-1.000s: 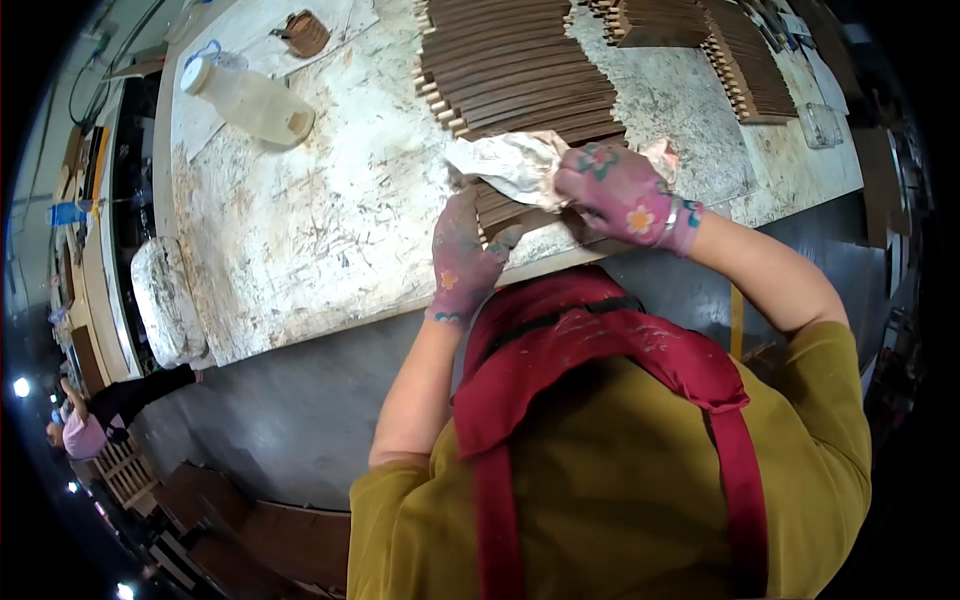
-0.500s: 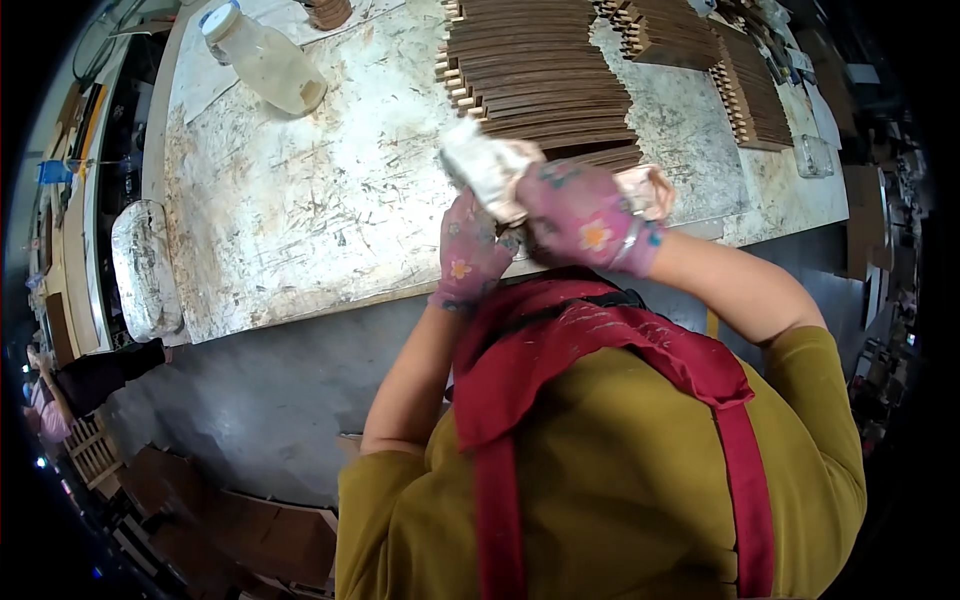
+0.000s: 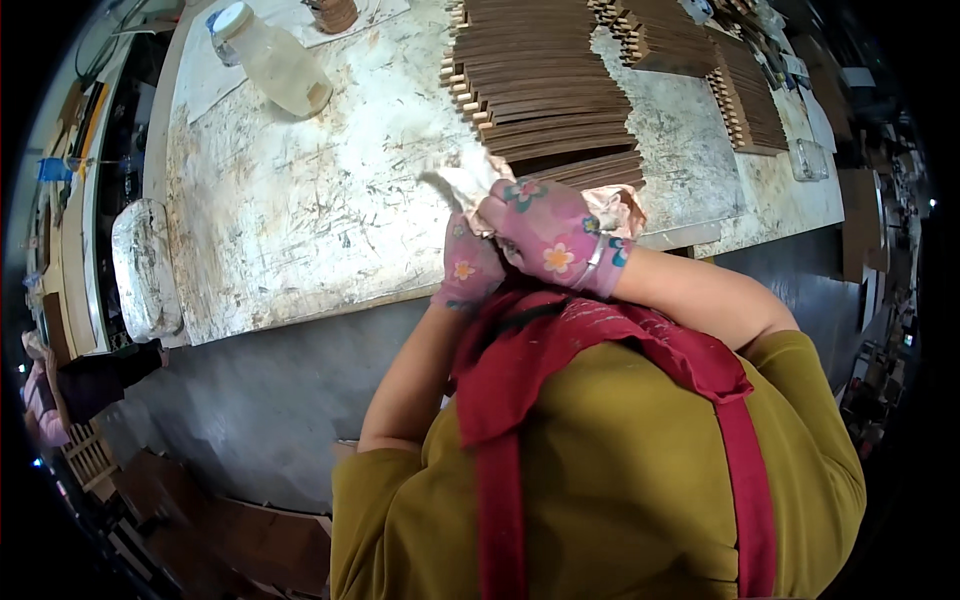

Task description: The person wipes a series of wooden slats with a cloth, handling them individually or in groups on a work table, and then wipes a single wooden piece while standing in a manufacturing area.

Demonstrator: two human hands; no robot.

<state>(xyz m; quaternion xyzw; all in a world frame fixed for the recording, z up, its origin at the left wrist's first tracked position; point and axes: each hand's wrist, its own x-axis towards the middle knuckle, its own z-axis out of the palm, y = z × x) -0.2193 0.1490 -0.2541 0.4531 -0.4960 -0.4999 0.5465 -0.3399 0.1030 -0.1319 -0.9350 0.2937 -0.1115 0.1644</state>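
Observation:
Both hands wear pink gloves with a flower print and meet at the table's near edge. My right hand [image 3: 552, 238] is closed round a crumpled whitish-pink cloth [image 3: 470, 183], which sticks out on both sides of it. Just left of it and partly behind it, my left hand [image 3: 468, 268] is closed too. What my left hand grips is hidden by the right hand and the cloth. Right beyond the hands lies a long row of dark brown slatted wooden pieces [image 3: 545, 80] with pale peg-like ends on their left side.
The worktable [image 3: 300, 210] is white and stained. At its far left stands a jar of cloudy liquid [image 3: 280, 75] with a white lid, near a brown container [image 3: 333, 14]. More brown pieces [image 3: 750, 100] lie at the right. A wrapped white block [image 3: 145, 270] sits at the left edge.
My right hand has moved left and slightly nearer to me with the cloth, now overlapping my left hand more. My left hand has hardly shifted.

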